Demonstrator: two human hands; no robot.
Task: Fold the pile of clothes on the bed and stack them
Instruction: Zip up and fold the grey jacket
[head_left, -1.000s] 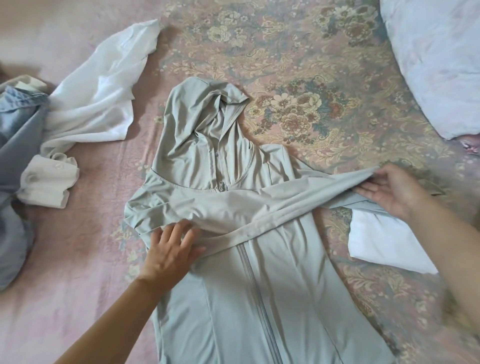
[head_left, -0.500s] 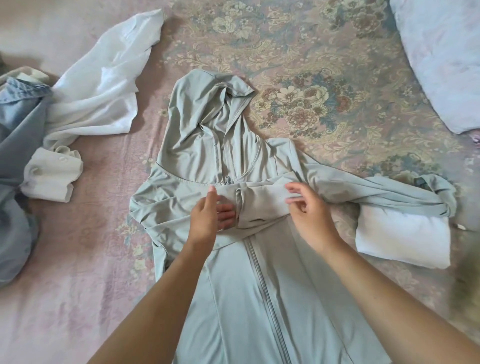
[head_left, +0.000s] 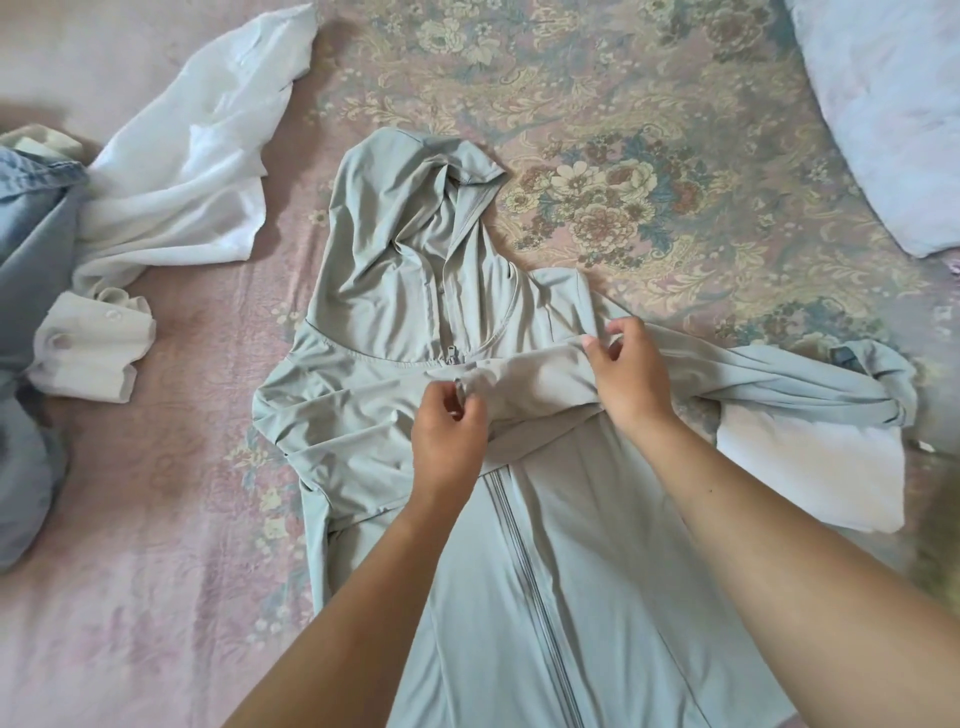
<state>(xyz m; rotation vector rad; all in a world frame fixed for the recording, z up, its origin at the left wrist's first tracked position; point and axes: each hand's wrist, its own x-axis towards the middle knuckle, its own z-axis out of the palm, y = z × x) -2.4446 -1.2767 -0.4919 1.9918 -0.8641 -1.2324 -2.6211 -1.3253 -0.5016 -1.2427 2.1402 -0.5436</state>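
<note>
A pale grey-green zip hoodie (head_left: 571, 545) lies flat on the bed, front up, hood (head_left: 405, 234) pointing away from me. One sleeve is folded across the chest. My left hand (head_left: 452, 436) pinches that sleeve's cuff end near the zipper top. My right hand (head_left: 628, 374) pinches the folded sleeve's upper edge at the right shoulder. The other sleeve (head_left: 810, 389) stretches out to the right, its cuff bunched. A folded white garment (head_left: 810, 473) lies under that sleeve at the right.
A rumpled white shirt (head_left: 182, 171) with a buttoned cuff (head_left: 88, 353) lies at the left, beside blue denim clothing (head_left: 31, 312) at the left edge. A pale pillow (head_left: 893, 114) sits at the top right. The floral bedspread (head_left: 649, 104) covers the bed.
My right hand let go of the outstretched sleeve and came in to the chest. Both hands now pinch the sleeve folded across the chest; the right one has slid toward the shoulder.
</note>
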